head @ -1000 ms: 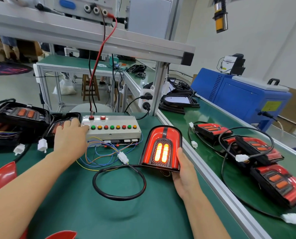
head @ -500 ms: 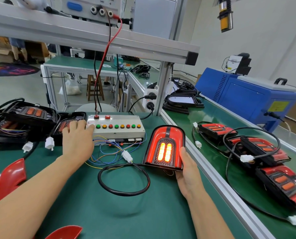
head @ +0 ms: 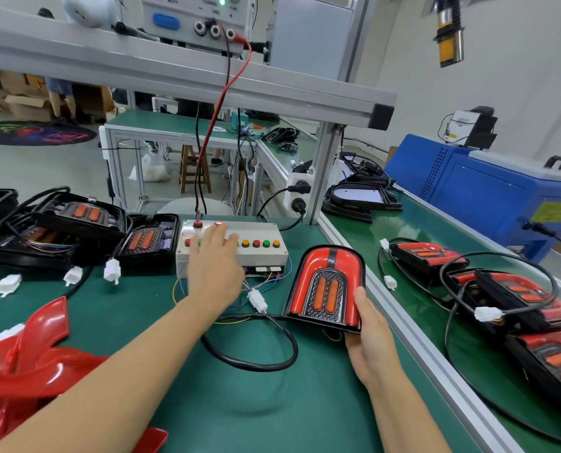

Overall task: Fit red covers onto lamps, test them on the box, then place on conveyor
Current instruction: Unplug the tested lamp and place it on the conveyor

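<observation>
Rightward of our right hand (head: pixel 369 341), gripping the upright lamp (head: pixel 325 287), lies the conveyor (head: pixel 413 308); left hand (head: pixel 215 269) spread over the box (head: pixel 259 253).

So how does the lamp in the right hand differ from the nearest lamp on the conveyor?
The held lamp stands propped upright in the right hand on the bench; the conveyor lamp lies flat, untouched. The held lamp's cable runs toward the test box; the conveyor lamp looks unconnected. Both wear red covers over orange bars.

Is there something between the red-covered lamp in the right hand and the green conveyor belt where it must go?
Only the low grey aluminium rail runs between the red-covered lamp and the green conveyor belt; lamps already lie further right.
</observation>
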